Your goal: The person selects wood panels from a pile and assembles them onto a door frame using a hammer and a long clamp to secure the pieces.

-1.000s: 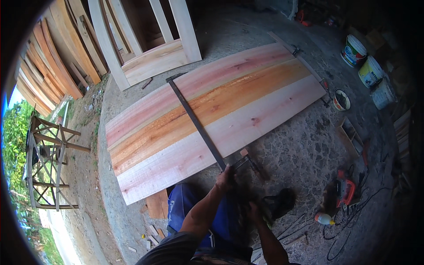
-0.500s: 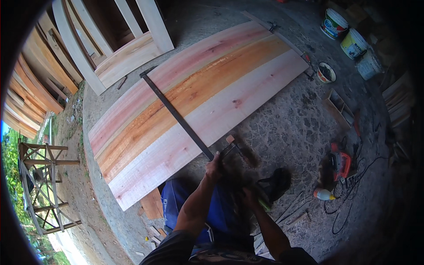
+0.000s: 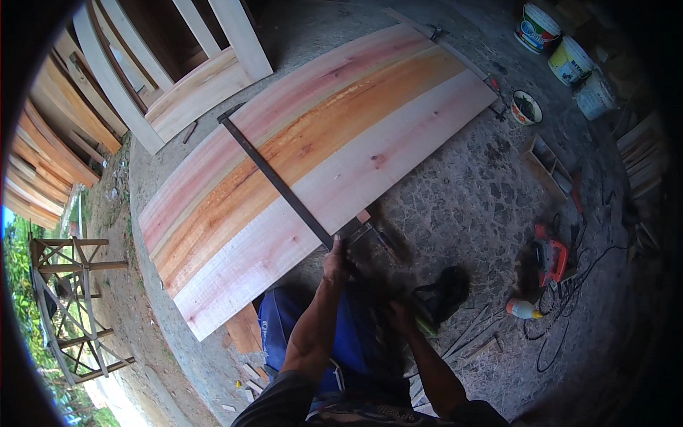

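A wide panel of pink, orange and pale boards point(image 3: 377, 160) lies in front of me. Across it runs a long dark bar clamp point(image 3: 277, 183), its far end hooked over the panel's far edge. My left hand point(image 3: 334, 262) is closed around the clamp's near end, just off the near edge. A small wood block point(image 3: 363, 216) sits by the clamp's jaw point(image 3: 373, 233), at or very near that edge. My right hand point(image 3: 398, 317) is low by my legs, in deep shadow beside my dark footwear point(image 3: 447, 293); its fingers cannot be made out.
Another clamp point(image 3: 435, 34) sits at the panel's far right end. A red power tool point(image 3: 551, 260), a glue bottle point(image 3: 523, 309) and loose cords lie on the right. Paint buckets point(image 3: 569, 60) stand behind; a door frame point(image 3: 206, 96) is at far left.
The near end of the clamp, with my left hand on it, has shifted slightly away from me and left. The wood block has come up to the panel's near edge. My right hand stays low.
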The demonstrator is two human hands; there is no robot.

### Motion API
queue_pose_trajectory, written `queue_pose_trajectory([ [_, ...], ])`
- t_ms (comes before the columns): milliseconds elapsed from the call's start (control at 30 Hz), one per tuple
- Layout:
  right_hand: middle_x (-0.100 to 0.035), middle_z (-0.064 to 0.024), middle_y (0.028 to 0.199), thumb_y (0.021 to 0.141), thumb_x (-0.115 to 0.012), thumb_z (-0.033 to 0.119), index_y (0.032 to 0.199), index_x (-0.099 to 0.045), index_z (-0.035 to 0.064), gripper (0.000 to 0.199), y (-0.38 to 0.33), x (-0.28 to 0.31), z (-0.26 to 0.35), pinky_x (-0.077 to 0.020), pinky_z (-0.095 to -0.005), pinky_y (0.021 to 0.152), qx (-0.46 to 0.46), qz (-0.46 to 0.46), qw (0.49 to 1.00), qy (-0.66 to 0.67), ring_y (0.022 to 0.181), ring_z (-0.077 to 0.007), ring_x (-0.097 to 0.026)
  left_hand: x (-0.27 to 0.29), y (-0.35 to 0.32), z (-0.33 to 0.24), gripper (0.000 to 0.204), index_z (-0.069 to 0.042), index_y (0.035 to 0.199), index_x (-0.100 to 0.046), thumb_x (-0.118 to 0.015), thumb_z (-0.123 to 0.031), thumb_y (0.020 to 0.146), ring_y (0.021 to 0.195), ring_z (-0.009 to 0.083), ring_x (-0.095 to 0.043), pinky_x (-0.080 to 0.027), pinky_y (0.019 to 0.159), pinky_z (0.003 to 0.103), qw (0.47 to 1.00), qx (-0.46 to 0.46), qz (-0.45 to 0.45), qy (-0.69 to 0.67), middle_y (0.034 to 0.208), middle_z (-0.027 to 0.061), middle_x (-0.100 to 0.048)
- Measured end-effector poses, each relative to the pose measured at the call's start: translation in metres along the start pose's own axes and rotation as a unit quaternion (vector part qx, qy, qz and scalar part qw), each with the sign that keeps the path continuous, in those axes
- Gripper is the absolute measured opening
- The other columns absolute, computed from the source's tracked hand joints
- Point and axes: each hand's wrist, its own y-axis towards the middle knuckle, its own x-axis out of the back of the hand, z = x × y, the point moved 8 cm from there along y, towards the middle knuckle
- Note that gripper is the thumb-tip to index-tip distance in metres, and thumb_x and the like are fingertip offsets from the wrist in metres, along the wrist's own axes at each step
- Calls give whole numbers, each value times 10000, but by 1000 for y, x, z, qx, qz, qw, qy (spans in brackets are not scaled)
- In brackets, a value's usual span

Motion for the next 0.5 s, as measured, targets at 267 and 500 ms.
queue_pose_trajectory([
  [267, -614, -92, 1111, 908, -687, 349, 1217, -567, 86, 423, 26, 9, 1, -510, -406, 826, -37, -72, 965, 249, 932, -277, -638, 12, 34, -4, 416, -143, 745, -577, -652, -511, 923, 450, 160, -427, -372, 425, 320, 987, -121, 75, 79, 570, -5, -441],
  [500, -554, -59, 1168, 934, -668, 196, 1374, -416, 132, 511, 81, 20, -18, -505, -372, 881, -219, -181, 791, 541, 1031, -187, -572, -6, -11, -8, 436, -157, 704, -560, -653, -525, 917, 433, 153, -417, -338, 403, 326, 999, -2, -32, 16, 552, -8, -442],
])
